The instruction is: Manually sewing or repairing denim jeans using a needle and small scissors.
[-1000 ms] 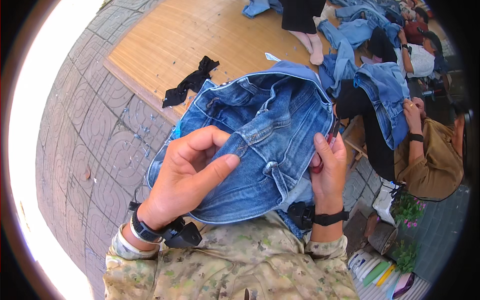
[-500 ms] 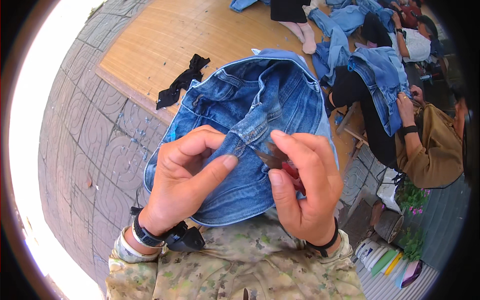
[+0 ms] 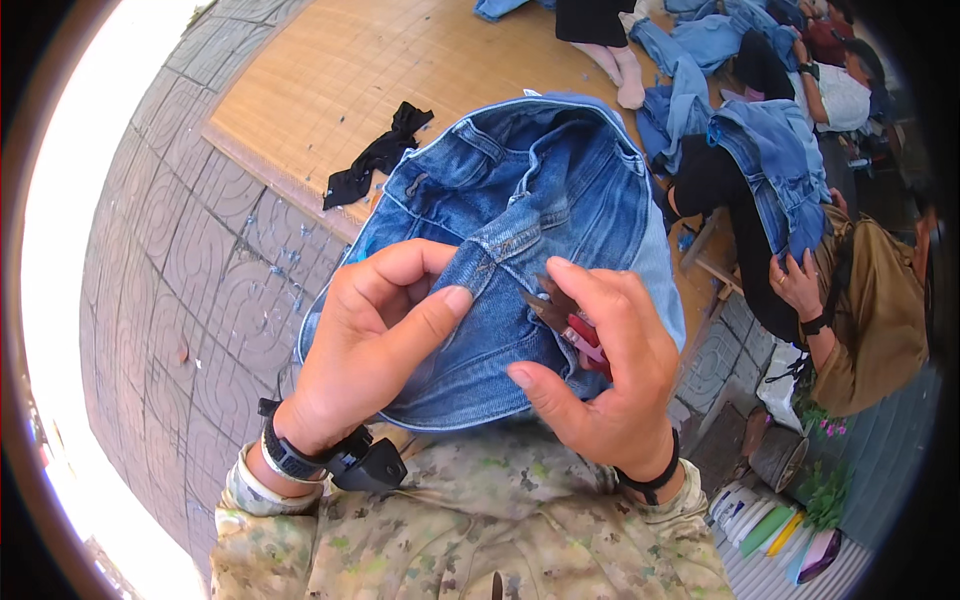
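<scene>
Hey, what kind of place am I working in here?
Probably an outdoor, informal garment workspace: patterned paving tiles, a low wooden platform strewn with blue denim garments, and another person seated handling denim nearby.

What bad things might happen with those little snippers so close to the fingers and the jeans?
1. The small red-handled metal snips in the right hand point at the seam pinched by the left hand; a slip might nick the left thumb.
2. The blades touch the blue denim jeans; cutting too deep could slice the cloth, not just a thread.
</scene>
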A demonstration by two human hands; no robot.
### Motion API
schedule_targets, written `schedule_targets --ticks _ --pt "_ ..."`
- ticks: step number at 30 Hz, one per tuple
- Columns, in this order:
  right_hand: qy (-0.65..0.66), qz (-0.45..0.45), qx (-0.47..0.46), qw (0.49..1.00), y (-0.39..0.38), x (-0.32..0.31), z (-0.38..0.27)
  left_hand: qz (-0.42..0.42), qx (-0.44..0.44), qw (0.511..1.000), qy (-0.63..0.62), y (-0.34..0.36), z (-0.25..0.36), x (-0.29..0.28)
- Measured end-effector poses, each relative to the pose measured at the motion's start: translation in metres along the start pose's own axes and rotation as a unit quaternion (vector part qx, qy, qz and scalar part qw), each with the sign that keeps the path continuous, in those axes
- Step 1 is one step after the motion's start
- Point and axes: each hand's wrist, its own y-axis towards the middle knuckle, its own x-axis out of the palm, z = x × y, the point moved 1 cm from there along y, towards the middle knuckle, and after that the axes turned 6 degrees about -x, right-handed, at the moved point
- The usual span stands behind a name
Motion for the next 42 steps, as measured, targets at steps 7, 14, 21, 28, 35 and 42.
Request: schedule_targets --ticks 7,14,21,28,35,42 --pt "-0.018 -0.063 0.075 0.995 -0.007 -0.01 0.002 0.082 0.145 0.945 0.28 -0.026 -0.006 -0.016" --pt "-0.011 -0.061 -0.107 0.992 0.05 0.008 0.004 0.094 0.173 0.846 0.496 -0.077 -0.006 -0.018" --pt "-0.044 -0.255 -0.105 0.96 0.035 0.016 0.015 0.039 0.153 0.843 0.514 -0.105 -0.02 -0.022" --pt "-0.029 -0.196 -0.108 0.974 -0.007 -0.023 -0.002 0.159 0.072 0.869 0.463 -0.092 -0.019 -0.03" --pt "-0.055 -0.147 -0.114 0.981 -0.044 -0.045 -0.013 -0.006 0.163 0.782 0.602 -0.044 -0.005 -0.026" --pt "-0.121 0.018 -0.084 0.989 -0.043 -0.084 -0.022 -0.019 0.149 0.879 0.452 0.0 -0.004 -0.045"
